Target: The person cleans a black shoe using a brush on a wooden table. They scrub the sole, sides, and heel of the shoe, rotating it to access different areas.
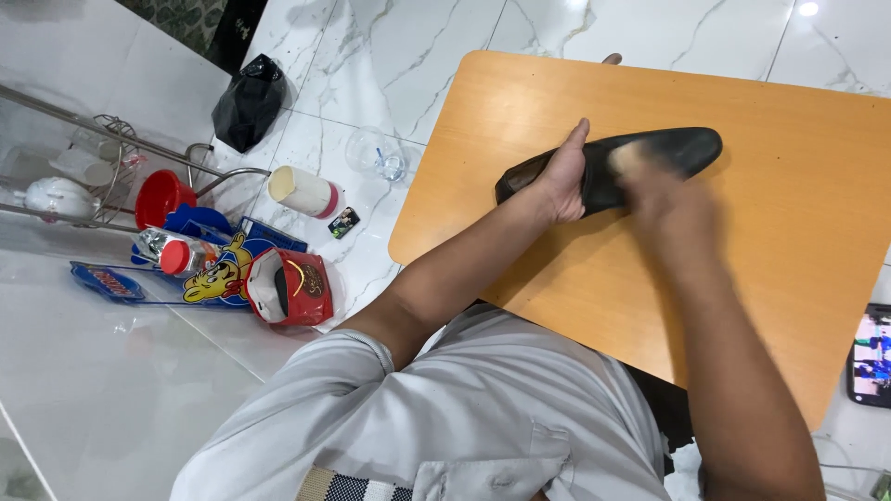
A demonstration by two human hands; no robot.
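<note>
Shoe (682,148) lies on its side on the board (789,269). Left hand (564,181) clamps the heel end, fingers wrapped. Right hand (650,186) rubs the upper, blurred; grip unreadable. Best kept pinned firmly; short, even strokes toward the toe.

On the floor left of the table lie a red pouch (290,287), a blue-and-yellow cartoon package (223,264), a silver red-capped bottle (167,250), and a lit phone screen (871,357) at right.
</note>
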